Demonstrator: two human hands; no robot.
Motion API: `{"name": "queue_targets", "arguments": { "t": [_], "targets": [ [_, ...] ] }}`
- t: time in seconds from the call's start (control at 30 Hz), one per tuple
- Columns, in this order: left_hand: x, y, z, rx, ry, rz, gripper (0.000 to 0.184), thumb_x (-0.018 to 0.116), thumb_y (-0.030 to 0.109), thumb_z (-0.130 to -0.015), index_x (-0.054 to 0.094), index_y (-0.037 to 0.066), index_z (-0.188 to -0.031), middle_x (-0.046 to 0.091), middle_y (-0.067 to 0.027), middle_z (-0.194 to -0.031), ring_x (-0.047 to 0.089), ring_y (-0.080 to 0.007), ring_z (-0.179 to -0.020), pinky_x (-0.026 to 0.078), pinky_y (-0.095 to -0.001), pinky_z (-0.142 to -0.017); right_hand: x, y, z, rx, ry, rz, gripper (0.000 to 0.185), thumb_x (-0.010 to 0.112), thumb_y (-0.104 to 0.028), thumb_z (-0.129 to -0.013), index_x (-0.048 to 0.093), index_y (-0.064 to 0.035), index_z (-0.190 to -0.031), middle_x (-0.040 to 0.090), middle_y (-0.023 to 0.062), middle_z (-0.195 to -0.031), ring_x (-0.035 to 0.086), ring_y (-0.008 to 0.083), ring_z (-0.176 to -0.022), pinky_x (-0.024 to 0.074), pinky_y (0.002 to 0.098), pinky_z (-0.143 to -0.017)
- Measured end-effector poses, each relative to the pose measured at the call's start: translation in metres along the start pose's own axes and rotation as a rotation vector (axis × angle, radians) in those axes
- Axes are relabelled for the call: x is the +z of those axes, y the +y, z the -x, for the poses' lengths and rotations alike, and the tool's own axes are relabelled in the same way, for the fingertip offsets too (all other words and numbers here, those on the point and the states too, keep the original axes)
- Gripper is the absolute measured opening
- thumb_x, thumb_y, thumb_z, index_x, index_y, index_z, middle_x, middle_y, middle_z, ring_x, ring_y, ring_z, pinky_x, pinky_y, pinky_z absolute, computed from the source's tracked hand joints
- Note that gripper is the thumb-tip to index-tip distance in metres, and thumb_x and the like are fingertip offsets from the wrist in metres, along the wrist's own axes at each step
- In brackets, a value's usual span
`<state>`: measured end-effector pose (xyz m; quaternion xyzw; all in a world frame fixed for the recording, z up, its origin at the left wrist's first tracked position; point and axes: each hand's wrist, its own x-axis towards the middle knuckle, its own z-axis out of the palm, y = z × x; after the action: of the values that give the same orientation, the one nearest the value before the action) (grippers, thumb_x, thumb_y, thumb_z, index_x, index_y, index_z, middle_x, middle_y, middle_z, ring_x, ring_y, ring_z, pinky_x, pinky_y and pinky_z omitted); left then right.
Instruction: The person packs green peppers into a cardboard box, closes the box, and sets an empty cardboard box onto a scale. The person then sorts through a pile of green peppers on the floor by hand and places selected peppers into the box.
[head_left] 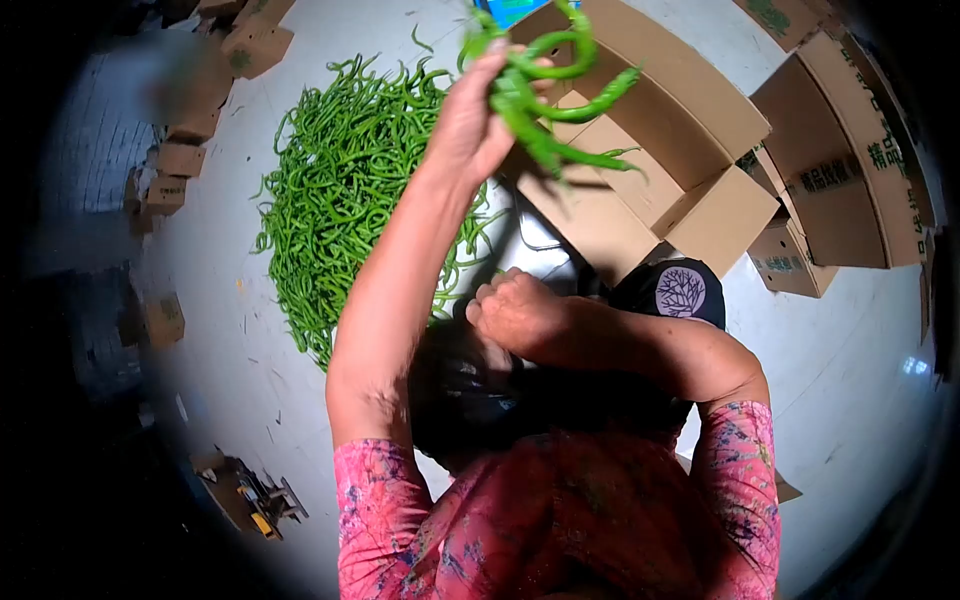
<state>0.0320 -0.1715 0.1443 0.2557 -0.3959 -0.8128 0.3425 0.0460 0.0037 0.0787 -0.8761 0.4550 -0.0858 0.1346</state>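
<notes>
Several long green chili peppers (545, 105) are gripped in my left hand (482, 115), which is raised by the near left side of an open cardboard box (650, 150). Curled ends of the peppers stick out over the box opening. My right hand (515, 312) is closed in front of my body, below the box; its inner side is turned away, so what it holds, if anything, is hidden. To the left of my forearm spreads a big heap of green chili peppers (340, 190) on the pale floor (240, 420).
Another open cardboard box (835, 160) with printed characters stands to the right, with a smaller carton (790, 262) beside it. More cartons (255, 45) line the upper left. A dark cloth with a round pale emblem (682, 290) lies by my right forearm.
</notes>
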Motion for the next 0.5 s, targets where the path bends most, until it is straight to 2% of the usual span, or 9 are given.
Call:
{"name": "queue_targets", "arguments": {
  "t": [0.1, 0.13, 0.17, 0.23, 0.3, 0.33, 0.4, 0.43, 0.5],
  "targets": [
    [-0.057, -0.016, -0.019, -0.064, 0.100, -0.627, 0.034, 0.064, 0.030, -0.091, 0.059, 0.001, -0.108, 0.065, -0.0080, -0.091, 0.063, -0.0163, -0.083, 0.052, -0.0293, -0.079, -0.010, 0.013, 0.002, -0.064, 0.075, -0.135, 0.009, 0.064, -0.016, -0.068, 0.064, -0.0100, -0.075, 0.063, 0.0082, -0.075, 0.065, 0.0242, -0.075, 0.0491, 0.0378, -0.059],
    [-0.070, -0.012, -0.006, -0.053, 0.086, -0.614, 0.035, 0.064, 0.028, -0.091, 0.059, -0.001, -0.111, 0.065, -0.0084, -0.092, 0.062, -0.0143, -0.086, 0.050, -0.0253, -0.082, -0.020, 0.012, 0.002, -0.032, 0.083, -0.095, 0.012, 0.068, -0.015, -0.064, 0.065, -0.0091, -0.074, 0.064, 0.0094, -0.076, 0.065, 0.0255, -0.076, 0.0503, 0.0381, -0.059],
    [-0.084, -0.007, 0.009, -0.084, 0.091, -0.578, 0.039, 0.064, 0.026, -0.091, 0.058, -0.003, -0.117, 0.065, -0.0091, -0.098, 0.063, -0.0142, -0.090, 0.049, -0.0248, -0.085, -0.017, 0.021, 0.003, -0.032, 0.120, -0.172, 0.025, 0.064, -0.018, -0.071, 0.059, -0.0005, -0.087, 0.060, 0.0180, -0.075, 0.062, 0.0364, -0.072, 0.0503, 0.0453, -0.065],
    [-0.118, 0.015, 0.046, -0.169, 0.136, -0.644, 0.041, 0.062, 0.025, -0.092, 0.056, -0.002, -0.122, 0.065, -0.0099, -0.104, 0.063, -0.0156, -0.095, 0.049, -0.0257, -0.088, -0.028, 0.025, 0.007, 0.030, 0.024, -0.159, 0.038, 0.071, -0.016, -0.064, 0.056, 0.0000, -0.095, 0.061, 0.0173, -0.083, 0.062, 0.0341, -0.080, 0.0499, 0.0437, -0.071],
    [-0.156, 0.024, 0.088, -0.056, 0.357, -0.639, 0.027, 0.062, 0.020, -0.090, 0.063, 0.000, -0.108, 0.066, -0.0058, -0.088, 0.060, -0.0116, -0.073, 0.047, -0.0217, -0.065, -0.054, 0.027, 0.011, 0.053, -0.076, -0.089, 0.056, 0.078, -0.012, -0.053, 0.055, -0.0009, -0.103, 0.061, 0.0143, -0.093, 0.061, 0.0305, -0.091, 0.0479, 0.0402, -0.078],
    [-0.189, 0.022, 0.105, -0.044, 0.465, -0.614, 0.024, 0.062, 0.021, -0.090, 0.064, 0.001, -0.104, 0.065, -0.0048, -0.084, 0.058, -0.0113, -0.069, 0.045, -0.0217, -0.061, -0.061, 0.026, 0.009, 0.082, -0.196, -0.039, 0.073, 0.084, -0.012, -0.042, 0.055, -0.0015, -0.108, 0.060, 0.0108, -0.100, 0.059, 0.0276, -0.098, 0.0454, 0.0366, -0.083],
    [-0.273, 0.008, 0.152, -0.034, 0.599, -0.612, 0.018, 0.061, 0.021, -0.091, 0.064, 0.003, -0.093, 0.062, -0.0030, -0.075, 0.053, -0.0107, -0.060, 0.041, -0.0222, -0.055, -0.064, 0.023, 0.007, 0.123, -0.209, 0.016, 0.056, 0.077, -0.014, -0.062, 0.056, -0.0012, -0.112, 0.060, 0.0101, -0.098, 0.059, 0.0268, -0.097, 0.0455, 0.0360, -0.083],
    [-0.311, -0.005, 0.181, -0.038, 0.623, -0.638, 0.017, 0.060, 0.020, -0.091, 0.063, 0.004, -0.087, 0.060, -0.0022, -0.070, 0.051, -0.0104, -0.056, 0.039, -0.0226, -0.052, -0.069, 0.022, 0.007, 0.108, -0.191, 0.008, 0.049, 0.073, -0.013, -0.067, 0.056, -0.0019, -0.112, 0.060, 0.0110, -0.098, 0.058, 0.0276, -0.095, 0.0459, 0.0364, -0.082],
    [-0.359, -0.043, 0.227, -0.135, 0.879, -0.752, 0.019, 0.062, 0.020, -0.089, 0.060, 0.006, -0.077, 0.057, -0.0016, -0.065, 0.047, -0.0103, -0.052, 0.037, -0.0230, -0.050, -0.079, 0.021, 0.008, 0.079, -0.155, -0.008, 0.034, 0.064, -0.010, -0.078, 0.058, -0.0033, -0.111, 0.059, 0.0127, -0.097, 0.058, 0.0290, -0.092, 0.0469, 0.0372, -0.079]
  ]
}}
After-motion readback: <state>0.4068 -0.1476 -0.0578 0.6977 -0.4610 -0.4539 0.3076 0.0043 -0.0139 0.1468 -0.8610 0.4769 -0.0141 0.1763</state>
